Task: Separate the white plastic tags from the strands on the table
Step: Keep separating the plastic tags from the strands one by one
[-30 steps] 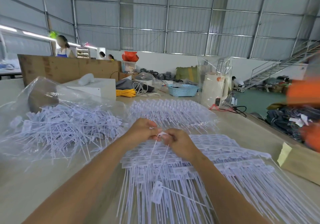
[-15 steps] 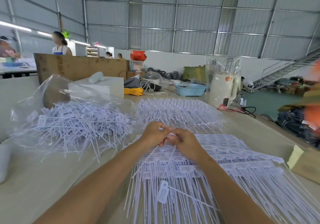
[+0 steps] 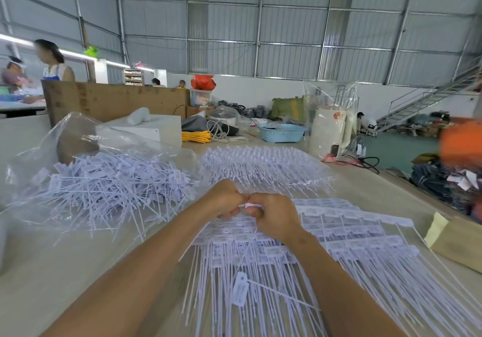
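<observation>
My left hand (image 3: 224, 198) and my right hand (image 3: 273, 214) meet above the table, fingers curled, both pinching one small white plastic tag (image 3: 245, 205) between them. Its thin strands hang down under the hands. Below lies a wide sheet of joined white tags and strands (image 3: 347, 242) spread flat on the table. One loose tag with its strand (image 3: 240, 292) lies on top of the sheet, near me. A heap of separated tags (image 3: 109, 183) fills a clear plastic bag on the left.
A second bundle of joined tags (image 3: 260, 166) lies farther back. Behind it stand a blue basket (image 3: 281, 133), a white box (image 3: 146, 129), yellow cord (image 3: 196, 136) and a white roll (image 3: 330, 133). A brown envelope (image 3: 459, 242) lies at the right edge. Other people work at the far left.
The camera has turned slightly left, so the scene has shifted right. Both hands stay together on the tag, and the hanging strands have swung a little.
</observation>
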